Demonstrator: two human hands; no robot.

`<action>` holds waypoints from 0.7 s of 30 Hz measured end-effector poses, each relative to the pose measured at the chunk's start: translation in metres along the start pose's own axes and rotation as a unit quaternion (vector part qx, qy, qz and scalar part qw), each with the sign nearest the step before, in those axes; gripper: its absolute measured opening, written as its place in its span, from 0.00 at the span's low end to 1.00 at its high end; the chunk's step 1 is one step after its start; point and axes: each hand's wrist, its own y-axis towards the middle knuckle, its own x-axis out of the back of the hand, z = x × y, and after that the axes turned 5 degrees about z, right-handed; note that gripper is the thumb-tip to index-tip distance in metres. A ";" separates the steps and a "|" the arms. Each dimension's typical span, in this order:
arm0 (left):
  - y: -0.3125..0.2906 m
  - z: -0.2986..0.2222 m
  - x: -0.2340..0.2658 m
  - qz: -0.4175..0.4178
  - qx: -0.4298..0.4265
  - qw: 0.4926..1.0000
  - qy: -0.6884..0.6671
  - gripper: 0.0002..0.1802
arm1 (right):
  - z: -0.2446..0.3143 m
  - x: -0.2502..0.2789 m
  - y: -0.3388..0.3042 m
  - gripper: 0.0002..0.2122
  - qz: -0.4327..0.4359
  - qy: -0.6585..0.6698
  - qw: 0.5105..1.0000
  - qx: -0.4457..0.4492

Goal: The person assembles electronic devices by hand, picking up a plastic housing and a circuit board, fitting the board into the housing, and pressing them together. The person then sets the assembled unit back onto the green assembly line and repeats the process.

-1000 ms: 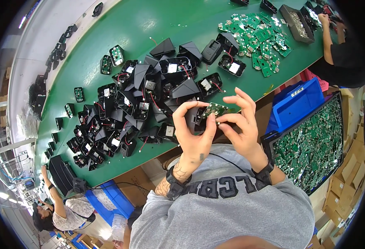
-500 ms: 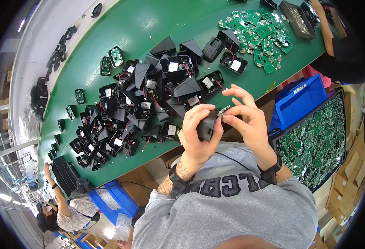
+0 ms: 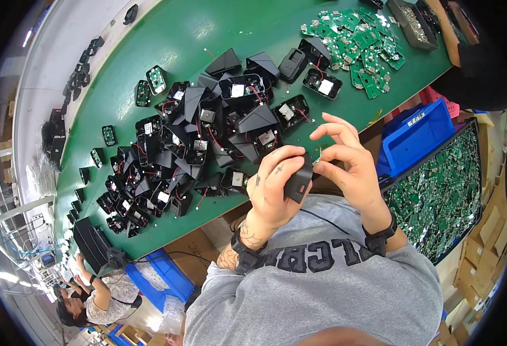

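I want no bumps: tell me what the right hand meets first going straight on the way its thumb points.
Likely the black case held in the left hand, though depth is unclear.

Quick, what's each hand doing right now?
Left hand: closed around a black plastic casing.
Right hand: thumb and fingertips pinched, apparently on a small circuit board seen nearly edge-on.
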 end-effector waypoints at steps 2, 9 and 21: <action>0.004 0.003 0.002 0.048 -0.004 0.999 0.006 0.27 | -0.007 -0.003 0.001 0.05 0.000 0.112 0.993 -0.044; 0.001 0.005 0.000 0.063 0.023 0.998 -0.012 0.26 | -0.015 -0.021 -0.005 0.06 -0.099 0.306 0.945 -0.062; 0.001 -0.011 -0.006 0.028 0.111 0.987 -0.112 0.25 | -0.012 -0.005 -0.008 0.11 -0.051 0.372 0.919 -0.122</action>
